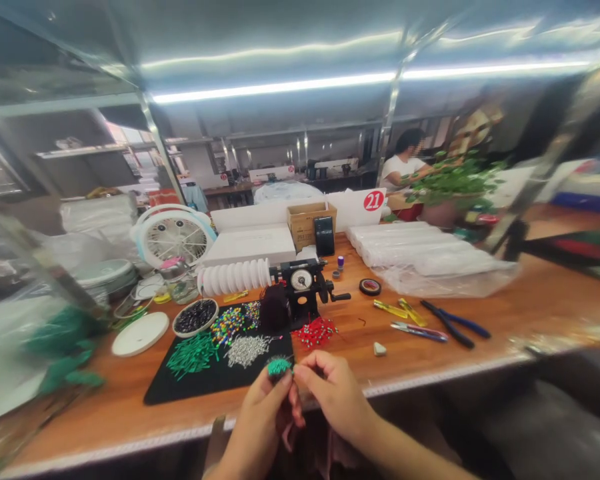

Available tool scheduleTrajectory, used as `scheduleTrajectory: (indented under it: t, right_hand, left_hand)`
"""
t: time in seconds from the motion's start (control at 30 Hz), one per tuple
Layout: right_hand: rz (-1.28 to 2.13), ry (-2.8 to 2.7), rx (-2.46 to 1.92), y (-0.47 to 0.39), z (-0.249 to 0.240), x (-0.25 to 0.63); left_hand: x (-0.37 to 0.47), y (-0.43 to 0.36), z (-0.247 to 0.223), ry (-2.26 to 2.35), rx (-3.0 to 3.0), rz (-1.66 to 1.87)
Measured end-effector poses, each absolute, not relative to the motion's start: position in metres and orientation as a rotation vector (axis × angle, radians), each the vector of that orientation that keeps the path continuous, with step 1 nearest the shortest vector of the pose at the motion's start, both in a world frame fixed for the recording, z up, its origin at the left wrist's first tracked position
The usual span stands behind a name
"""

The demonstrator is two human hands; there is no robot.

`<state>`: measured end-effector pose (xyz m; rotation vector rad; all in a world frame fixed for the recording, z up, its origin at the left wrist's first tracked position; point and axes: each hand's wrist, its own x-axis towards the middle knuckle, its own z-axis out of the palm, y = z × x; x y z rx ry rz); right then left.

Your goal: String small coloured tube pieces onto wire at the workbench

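In my left hand [263, 413] is a tight bunch of small green pieces [279, 367], with fine dark ends sticking out around it. My right hand [336, 395] meets it at the bunch's right side, thumb and forefinger pinched together; whatever sits between those fingertips is too small to make out. Just beyond my hands lies a black mat [167, 391] bearing a pile of green tubes [193, 355], a heap of silvery pieces [247, 351] and multicoloured beads [227, 325]. Red pieces with pale ends [316, 332] are scattered to the mat's right.
Behind the mat stands a hand-cranked winder [303, 283] with a white ribbed roll [235, 277]. A dish of black pieces [196, 316] and a white lid [140, 333] are left. Pliers [450, 323], tape [370, 287] and wrapped rolls [420, 257] lie right. A person [405, 165] sits beyond.
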<state>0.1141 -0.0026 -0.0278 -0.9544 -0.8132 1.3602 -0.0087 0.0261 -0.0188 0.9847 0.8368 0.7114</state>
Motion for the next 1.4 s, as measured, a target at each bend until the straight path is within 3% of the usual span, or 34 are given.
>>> scheduleTrajectory:
  t: [0.53,0.83,1.03,1.23,1.4]
  right_hand:
    - [1.478,-0.766,-1.087,-0.011,-0.024,0.114]
    - [1.477,-0.713,-1.103,-0.007,-0.028,0.113]
    - [1.356,-0.818,-1.187,-0.003,-0.021,0.116]
    - [1.254,-1.022,-1.23,-0.001,-0.019,0.12]
    - [1.122,-1.127,-1.323,-0.009,-0.023,0.113]
  left_hand:
    - [-0.01,0.031,-0.015,0.886,0.759,0.883]
    - [-0.016,0.035,-0.026,0.93,1.014,0.911]
    - [-0.019,0.032,-0.023,0.991,1.257,0.91]
    - [-0.015,0.026,-0.018,0.948,1.164,0.763]
    - [-0.01,0.02,-0.021,0.968,0.862,0.888]
